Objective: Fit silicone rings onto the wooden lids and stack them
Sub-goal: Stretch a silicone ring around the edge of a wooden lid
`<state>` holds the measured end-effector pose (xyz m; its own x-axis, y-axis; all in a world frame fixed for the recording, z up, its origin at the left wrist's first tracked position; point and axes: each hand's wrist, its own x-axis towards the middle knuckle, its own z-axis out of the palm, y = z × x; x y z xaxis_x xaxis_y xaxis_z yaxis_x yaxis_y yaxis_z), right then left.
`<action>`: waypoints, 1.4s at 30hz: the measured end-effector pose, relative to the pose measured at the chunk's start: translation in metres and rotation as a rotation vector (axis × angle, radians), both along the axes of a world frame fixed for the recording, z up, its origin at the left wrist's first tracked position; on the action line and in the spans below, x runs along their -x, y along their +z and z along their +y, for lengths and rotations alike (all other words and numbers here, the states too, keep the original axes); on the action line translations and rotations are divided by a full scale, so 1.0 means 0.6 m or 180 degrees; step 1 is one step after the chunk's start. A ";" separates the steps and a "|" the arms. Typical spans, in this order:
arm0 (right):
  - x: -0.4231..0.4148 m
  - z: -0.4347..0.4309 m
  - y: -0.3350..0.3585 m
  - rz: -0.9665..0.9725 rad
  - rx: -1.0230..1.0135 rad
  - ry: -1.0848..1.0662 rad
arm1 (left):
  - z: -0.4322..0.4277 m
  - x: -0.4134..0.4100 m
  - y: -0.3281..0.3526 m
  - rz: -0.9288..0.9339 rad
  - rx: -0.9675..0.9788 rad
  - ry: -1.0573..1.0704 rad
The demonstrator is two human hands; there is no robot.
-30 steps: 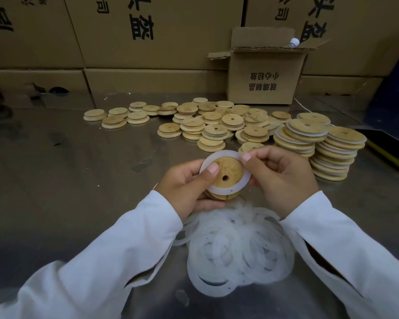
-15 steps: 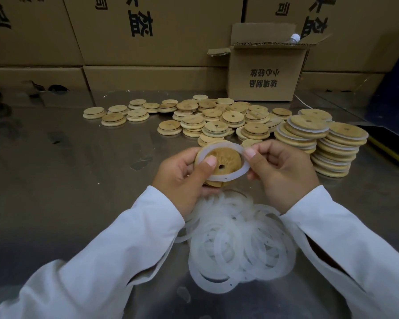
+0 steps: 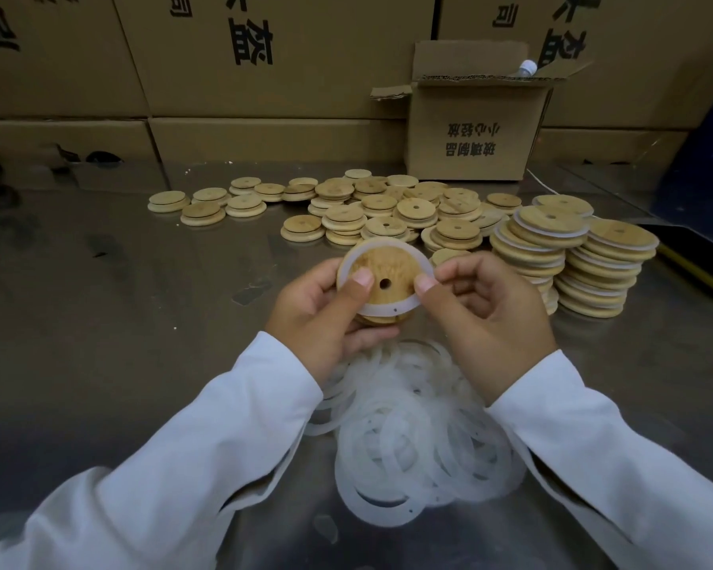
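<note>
A reflective metal table (image 3: 120, 322) is covered at the back with loose wooden lids (image 3: 387, 211). Stacks of ringed lids (image 3: 573, 261) are set at the right (just beside the loose ones), a heap of silicone rings (image 3: 420, 446) is laid nearest, and an open cardboard box (image 3: 474, 133) is placed farthest.

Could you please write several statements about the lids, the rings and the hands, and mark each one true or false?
1. The left hand grips a round wooden lid while the right hand pinches the white silicone ring on it. True.
2. The held lid has no hole. False: a small hole sits at its centre.
3. The stacks of ringed wooden lids stand right of the hands. True.
4. The loose pile of white silicone rings lies inside a cardboard box. False: it lies on the metal table, near the person.
</note>
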<state>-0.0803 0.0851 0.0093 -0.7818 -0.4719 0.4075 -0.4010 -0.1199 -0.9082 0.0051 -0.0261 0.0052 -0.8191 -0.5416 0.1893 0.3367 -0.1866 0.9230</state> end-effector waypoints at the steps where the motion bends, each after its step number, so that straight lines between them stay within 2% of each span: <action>1: 0.000 0.000 -0.001 0.0031 -0.0014 -0.0052 | 0.000 0.000 0.000 -0.0009 -0.0022 -0.0012; 7: 0.012 0.004 0.001 0.0037 -0.0178 -0.0152 | -0.001 -0.004 -0.005 -0.0283 0.0390 -0.0048; 14: 0.004 0.006 0.002 0.0866 -0.0665 0.0000 | -0.005 -0.006 -0.008 -0.0447 0.0911 0.0011; 22: 0.012 0.005 0.009 0.0421 -0.0478 0.0166 | -0.008 -0.006 -0.008 -0.0306 0.0908 0.0138; 36: 0.005 0.007 0.020 0.0495 -0.0218 0.0272 | -0.022 -0.015 0.003 -0.0087 0.0575 0.0069; 42: -0.006 0.010 0.010 0.0119 -0.0048 0.0375 | -0.016 -0.018 0.001 -0.0058 0.0961 0.0299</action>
